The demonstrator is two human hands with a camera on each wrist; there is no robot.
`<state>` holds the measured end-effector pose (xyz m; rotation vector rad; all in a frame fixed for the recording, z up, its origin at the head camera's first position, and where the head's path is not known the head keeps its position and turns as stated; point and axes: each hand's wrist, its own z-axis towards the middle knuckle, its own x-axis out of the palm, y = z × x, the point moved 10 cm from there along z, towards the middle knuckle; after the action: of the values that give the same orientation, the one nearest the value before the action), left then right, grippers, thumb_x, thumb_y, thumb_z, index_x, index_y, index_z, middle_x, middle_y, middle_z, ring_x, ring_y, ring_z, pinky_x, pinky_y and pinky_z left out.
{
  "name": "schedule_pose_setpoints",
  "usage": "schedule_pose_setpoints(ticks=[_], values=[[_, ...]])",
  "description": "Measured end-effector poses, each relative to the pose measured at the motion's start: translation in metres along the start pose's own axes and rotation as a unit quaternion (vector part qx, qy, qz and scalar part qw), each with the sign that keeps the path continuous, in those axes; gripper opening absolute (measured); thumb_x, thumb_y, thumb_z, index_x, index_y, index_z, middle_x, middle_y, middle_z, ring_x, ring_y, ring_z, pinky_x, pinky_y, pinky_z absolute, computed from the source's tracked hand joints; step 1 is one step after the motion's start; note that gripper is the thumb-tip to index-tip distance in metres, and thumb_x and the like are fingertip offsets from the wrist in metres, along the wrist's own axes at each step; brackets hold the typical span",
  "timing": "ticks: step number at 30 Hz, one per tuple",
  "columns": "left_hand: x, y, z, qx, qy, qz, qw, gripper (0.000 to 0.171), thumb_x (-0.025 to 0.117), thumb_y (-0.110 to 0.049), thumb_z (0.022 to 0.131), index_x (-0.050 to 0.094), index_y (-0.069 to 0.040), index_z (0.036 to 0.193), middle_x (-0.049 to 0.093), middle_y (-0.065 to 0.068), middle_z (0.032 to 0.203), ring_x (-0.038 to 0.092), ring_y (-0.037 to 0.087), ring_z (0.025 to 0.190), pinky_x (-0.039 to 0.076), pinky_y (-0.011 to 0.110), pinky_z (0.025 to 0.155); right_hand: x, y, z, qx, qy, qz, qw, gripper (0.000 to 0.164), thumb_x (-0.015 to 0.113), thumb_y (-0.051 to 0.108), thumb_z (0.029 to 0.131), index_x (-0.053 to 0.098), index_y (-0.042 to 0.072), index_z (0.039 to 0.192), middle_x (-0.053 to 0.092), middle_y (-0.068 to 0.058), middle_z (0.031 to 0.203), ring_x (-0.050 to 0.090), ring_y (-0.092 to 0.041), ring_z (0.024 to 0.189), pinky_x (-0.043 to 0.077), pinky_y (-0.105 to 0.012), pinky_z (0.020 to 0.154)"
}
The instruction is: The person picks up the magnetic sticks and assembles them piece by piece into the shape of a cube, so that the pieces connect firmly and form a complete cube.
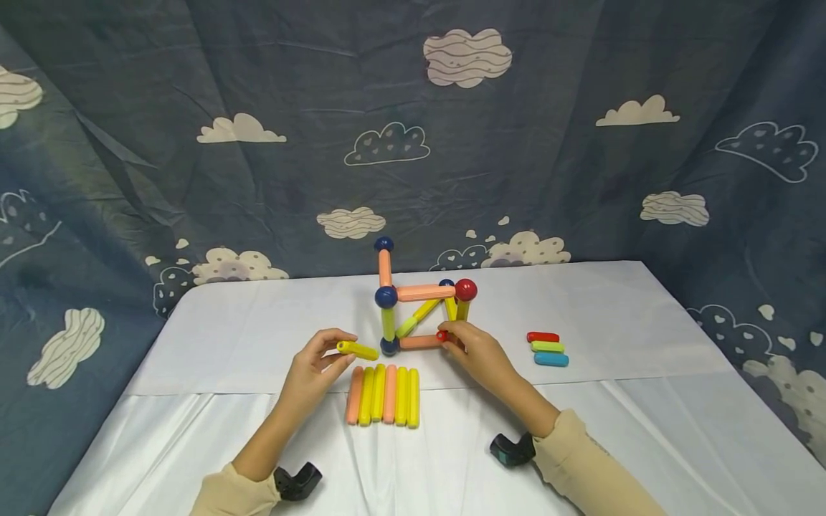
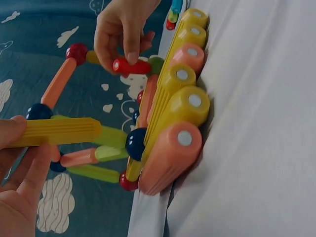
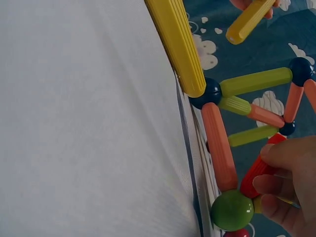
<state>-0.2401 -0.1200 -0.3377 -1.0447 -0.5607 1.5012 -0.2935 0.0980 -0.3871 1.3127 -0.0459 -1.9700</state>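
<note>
My left hand (image 1: 308,373) pinches a yellow magnetic stick (image 1: 358,350) between thumb and fingers, raised left of a ball-and-stick structure. The fingers of my right hand (image 1: 480,355) grip a short red magnetic stick (image 3: 257,170) at the structure's near right corner. One end of that red stick meets a green ball (image 3: 232,211), which the hand hides in the head view. Blue balls (image 1: 386,297), a red ball (image 1: 466,289), orange sticks (image 1: 426,292) and yellow-green sticks (image 1: 388,324) make up the structure. From its upper left, an orange stick (image 1: 385,268) reaches to another blue ball (image 1: 383,244).
In front of the structure, several yellow sticks (image 1: 401,398) and orange sticks (image 1: 354,396) lie side by side on the white cloth (image 1: 613,322). Off to the right lie short red (image 1: 543,337), green (image 1: 548,347) and blue (image 1: 551,360) sticks. A cloud-patterned curtain (image 1: 310,179) hangs behind.
</note>
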Motion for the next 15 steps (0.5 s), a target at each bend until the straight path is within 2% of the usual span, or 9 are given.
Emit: schedule_pose_setpoints(ticks=[6, 11, 15], values=[[0.02, -0.01, 0.007, 0.024, 0.02, -0.015, 0.9994, 0.029, 0.059, 0.011, 0.08, 0.051, 0.005, 0.107, 0.056, 0.018, 0.104, 0.055, 0.021, 0.098, 0.048, 0.033, 0.079, 0.004, -0.003, 0.001, 0.017, 0.008, 0.011, 1.0, 0.033, 0.073, 0.007, 0.075, 0.061, 0.007, 0.105, 0.059, 0.0, 0.091, 0.051, -0.011, 0.073, 0.049, -0.022, 0.067], [0.044, -0.019, 0.019, 0.044, 0.034, -0.027, 0.9981, 0.028, 0.058, 0.01, 0.081, 0.05, 0.005, 0.107, 0.055, 0.019, 0.105, 0.054, 0.024, 0.1, 0.048, 0.034, 0.08, 0.005, -0.005, 0.002, 0.022, 0.005, 0.073, 0.997, 0.031, 0.071, 0.004, 0.077, 0.06, 0.004, 0.106, 0.061, -0.001, 0.093, 0.058, -0.012, 0.077, 0.05, -0.022, 0.068], [0.064, -0.018, 0.028, 0.04, 0.038, -0.04, 0.9977, 0.028, 0.057, 0.01, 0.082, 0.05, 0.004, 0.109, 0.055, 0.017, 0.107, 0.054, 0.024, 0.101, 0.047, 0.032, 0.081, 0.008, -0.008, 0.002, 0.028, 0.0, 0.123, 0.992, 0.029, 0.068, 0.003, 0.078, 0.059, 0.002, 0.106, 0.062, -0.005, 0.094, 0.061, -0.015, 0.08, 0.05, -0.022, 0.069]])
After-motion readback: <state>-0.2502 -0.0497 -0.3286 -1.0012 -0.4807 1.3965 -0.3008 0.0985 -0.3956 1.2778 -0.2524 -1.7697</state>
